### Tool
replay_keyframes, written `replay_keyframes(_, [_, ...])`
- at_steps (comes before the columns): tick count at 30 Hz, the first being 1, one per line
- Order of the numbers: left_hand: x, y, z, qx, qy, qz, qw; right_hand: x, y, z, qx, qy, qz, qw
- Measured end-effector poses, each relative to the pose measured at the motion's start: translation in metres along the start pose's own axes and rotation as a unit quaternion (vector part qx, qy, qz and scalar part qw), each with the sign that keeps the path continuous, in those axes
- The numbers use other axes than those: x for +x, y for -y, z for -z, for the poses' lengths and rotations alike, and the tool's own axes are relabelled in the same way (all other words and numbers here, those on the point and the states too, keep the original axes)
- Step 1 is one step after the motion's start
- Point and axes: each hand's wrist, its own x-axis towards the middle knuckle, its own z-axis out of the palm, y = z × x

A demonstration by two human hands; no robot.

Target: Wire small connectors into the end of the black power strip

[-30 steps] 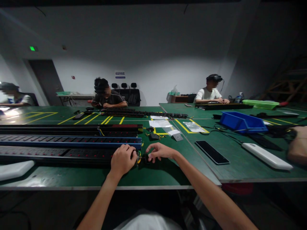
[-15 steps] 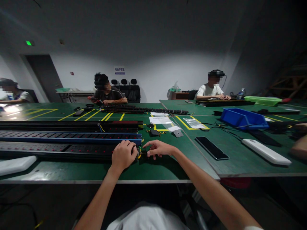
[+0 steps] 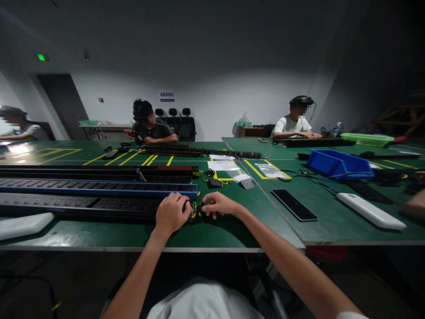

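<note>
A long black power strip with red marks (image 3: pixel 126 206) lies nearest to me on the green table. My left hand (image 3: pixel 173 214) is closed over its right end, hiding the top there. Short yellow-green wires (image 3: pixel 193 212) come out of that end, between my hands. My right hand (image 3: pixel 217 205) pinches a small black end piece (image 3: pixel 200 210) beside the wires, thumb and forefinger together and the other fingers curled. Most of that piece is hidden by the fingers. Behind my left hand lies a blue-edged strip (image 3: pixel 99 187) of the same kind.
A further black strip (image 3: pixel 99 170) lies behind. Small black parts (image 3: pixel 215 182), a grey bracket (image 3: pixel 246 184) and papers (image 3: pixel 224 165) are beyond my right hand. To the right are a phone (image 3: pixel 294 205), a white block (image 3: pixel 370 210) and a blue bin (image 3: pixel 341 164). Co-workers sit across the table.
My right forefinger, stretched out toward the wires before, is now bent in with the thumb at the small black end piece. My left hand stays on the strip. The view shifts slightly.
</note>
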Motion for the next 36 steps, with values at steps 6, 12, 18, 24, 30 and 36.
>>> replay_keyframes(6, [0.000, 0.000, -0.001, -0.001, -0.005, -0.002, 1.000, -0.001, 0.002, -0.002, 0.010, -0.011, -0.010, 1.000])
replay_keyframes(12, [0.000, 0.001, -0.001, 0.006, -0.002, -0.004, 1.000, -0.002, 0.006, -0.003, 0.027, 0.000, 0.002, 1.000])
replay_keyframes(18, [0.000, 0.001, -0.001, 0.003, -0.005, -0.001, 1.000, -0.002, 0.007, -0.002, 0.033, 0.023, 0.010, 0.999])
replay_keyframes(24, [-0.001, 0.001, -0.002, 0.008, -0.002, -0.001, 1.000, -0.003, 0.010, -0.001, 0.032, 0.023, 0.007, 0.999])
replay_keyframes(30, [-0.001, 0.001, -0.001, 0.009, -0.001, 0.000, 1.000, -0.002, 0.008, -0.002, 0.057, -0.028, 0.014, 0.998])
replay_keyframes(36, [-0.002, 0.000, -0.001, 0.006, -0.005, 0.005, 1.000, 0.008, 0.001, 0.003, 0.150, -0.251, 0.027, 0.956])
